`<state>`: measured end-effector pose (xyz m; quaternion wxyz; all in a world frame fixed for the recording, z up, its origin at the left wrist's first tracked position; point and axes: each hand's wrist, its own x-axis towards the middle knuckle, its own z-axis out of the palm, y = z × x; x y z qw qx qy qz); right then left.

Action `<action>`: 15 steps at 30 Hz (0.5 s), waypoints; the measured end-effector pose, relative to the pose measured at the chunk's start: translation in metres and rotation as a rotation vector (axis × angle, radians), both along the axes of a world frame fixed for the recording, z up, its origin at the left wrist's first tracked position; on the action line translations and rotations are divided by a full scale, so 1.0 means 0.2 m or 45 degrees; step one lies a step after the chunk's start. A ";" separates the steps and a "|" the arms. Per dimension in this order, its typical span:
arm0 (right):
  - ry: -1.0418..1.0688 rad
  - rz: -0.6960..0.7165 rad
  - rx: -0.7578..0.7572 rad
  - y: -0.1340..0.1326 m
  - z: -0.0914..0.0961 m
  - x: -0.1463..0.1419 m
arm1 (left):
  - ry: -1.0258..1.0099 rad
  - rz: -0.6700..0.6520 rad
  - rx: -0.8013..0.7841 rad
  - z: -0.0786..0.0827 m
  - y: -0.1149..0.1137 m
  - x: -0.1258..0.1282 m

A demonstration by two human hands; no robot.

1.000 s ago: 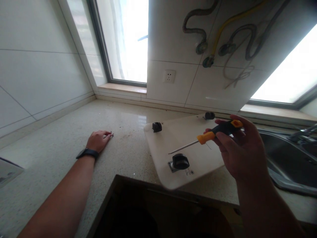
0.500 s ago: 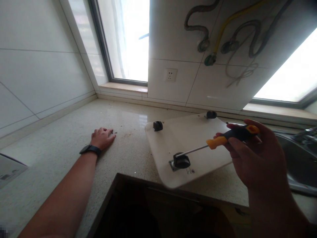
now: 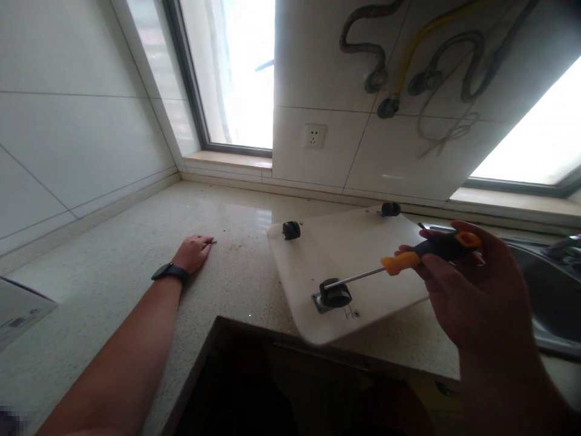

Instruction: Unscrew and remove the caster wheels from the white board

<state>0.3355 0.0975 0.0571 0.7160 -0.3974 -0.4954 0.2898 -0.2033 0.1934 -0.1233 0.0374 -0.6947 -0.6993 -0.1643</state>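
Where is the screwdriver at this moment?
In the head view, the screwdriver is right of centre in the right grip, its tip at the black caster on the white board's near-left corner.

Looks smooth and metallic along the screwdriver shaft [image 3: 361, 277] right of centre; like moulded plastic on the handle [image 3: 439, 246]. Seems smooth and plastic-like, softly sheened, across the pale panel [image 3: 349, 248] at lower centre, with plastic in the casters [image 3: 339, 296] and dull metal in the mounting plate [image 3: 316, 304]. Appears stone-like, finely speckled and polished on the countertop [image 3: 240, 272], mid-left; glossy on the wall tiles [image 3: 68, 48], upper left; metallic in the sink [image 3: 556, 290], right edge.
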 end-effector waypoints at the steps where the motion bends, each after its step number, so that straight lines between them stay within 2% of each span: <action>1: -0.002 -0.007 -0.006 0.00 0.00 0.00 | -0.004 0.003 0.002 0.00 0.00 0.00; 7: -0.005 -0.012 0.032 0.00 0.00 0.01 | 0.008 0.119 0.041 -0.02 0.02 0.00; 15: -0.033 -0.011 0.002 -0.01 -0.01 0.01 | -0.047 0.104 0.033 0.00 0.03 0.05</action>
